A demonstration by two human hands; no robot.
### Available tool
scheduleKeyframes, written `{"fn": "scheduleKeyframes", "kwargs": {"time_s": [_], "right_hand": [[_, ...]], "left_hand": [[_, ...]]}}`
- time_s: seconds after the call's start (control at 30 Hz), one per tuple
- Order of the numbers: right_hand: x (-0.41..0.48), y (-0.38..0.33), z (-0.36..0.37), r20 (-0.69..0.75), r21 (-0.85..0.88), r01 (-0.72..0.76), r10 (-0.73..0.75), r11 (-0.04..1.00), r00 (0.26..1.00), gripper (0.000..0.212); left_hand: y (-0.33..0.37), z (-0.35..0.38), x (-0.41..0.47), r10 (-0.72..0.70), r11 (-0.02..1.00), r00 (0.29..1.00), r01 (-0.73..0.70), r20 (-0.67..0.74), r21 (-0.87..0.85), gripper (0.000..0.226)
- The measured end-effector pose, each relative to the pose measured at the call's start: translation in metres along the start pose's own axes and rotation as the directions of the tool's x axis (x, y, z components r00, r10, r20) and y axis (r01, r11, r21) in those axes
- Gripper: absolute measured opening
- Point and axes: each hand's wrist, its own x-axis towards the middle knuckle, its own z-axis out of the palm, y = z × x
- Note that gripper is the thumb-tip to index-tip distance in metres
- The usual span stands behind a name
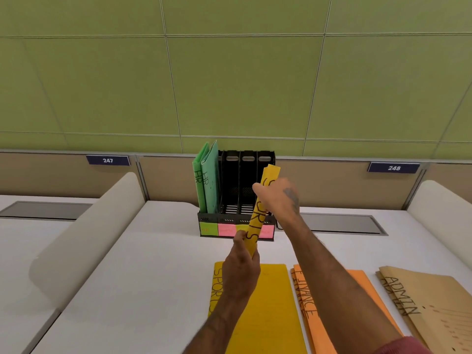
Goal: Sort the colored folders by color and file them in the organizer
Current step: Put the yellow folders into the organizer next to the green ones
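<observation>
Your left hand [241, 261] is closed on the lower end of a yellow folder [258, 213] marked SPORTS, thumb on the near face. Your right hand [277, 198] grips the same folder near its upper end, fingers wrapped round the far edge. The folder is held nearly on edge, tilted so its top leans right, in the air in front of the black organizer [237, 223]. Its top end overlaps the rightmost slots as seen from the head camera; whether it has entered a slot cannot be told.

The organizer stands on the white desk [153, 264], against the tan partition [168, 177]. Two green folders [207, 180] marked HR stand upright in its leftmost slot. The remaining slots show no folders. Coloured labels [219, 229] run along the front lip: green at left, then pink, yellow partly hidden by the held folder, and pink at right.

On the desk nearer you, three piles lie flat side by side. A second yellow folder [270, 302] marked SPORTS lies under your left forearm. Just right of it lie orange folders [316, 302] marked FINANCE, at least two stacked. Further right lie brown folders [429, 302] marked ADMIN, also stacked.

Number plates read 247 [108, 160] and 248 [393, 168] on the partition. A green panelled wall [229, 72] rises behind it.
</observation>
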Motion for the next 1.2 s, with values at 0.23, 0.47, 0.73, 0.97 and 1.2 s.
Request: {"fn": "scheduleKeyframes", "kwargs": {"time_s": [0.23,0.47,0.73,0.97,1.2], "right_hand": [[0.004,-0.022,0.004,-0.071,0.053,0.090,-0.086,0.995,0.994,0.041],[0.016,-0.060,0.014,-0.180,0.078,0.247,-0.230,0.966,0.956,0.044],[0.051,-0.087,0.048,-0.342,-0.052,0.357,-0.353,0.933,0.871,0.046],[0.088,-0.084,0.096,-0.368,-0.074,0.409,-0.406,0.909,0.836,0.035],[0.115,-0.069,0.138,-0.411,-0.048,0.428,-0.408,0.903,0.815,0.027]], "left_hand": [[-0.026,-0.024,0.030,0.049,0.991,0.987,-0.029,0.154,-0.130,0.061],[-0.071,-0.071,0.116,0.126,0.991,0.989,-0.128,0.073,0.033,0.055],[-0.112,-0.087,0.244,0.144,0.880,0.948,-0.254,0.283,0.402,0.083],[-0.134,-0.070,0.299,0.059,0.804,0.913,-0.283,0.403,0.523,0.104],[-0.161,-0.059,0.316,0.044,0.780,0.898,-0.305,0.438,0.546,0.107]]}}
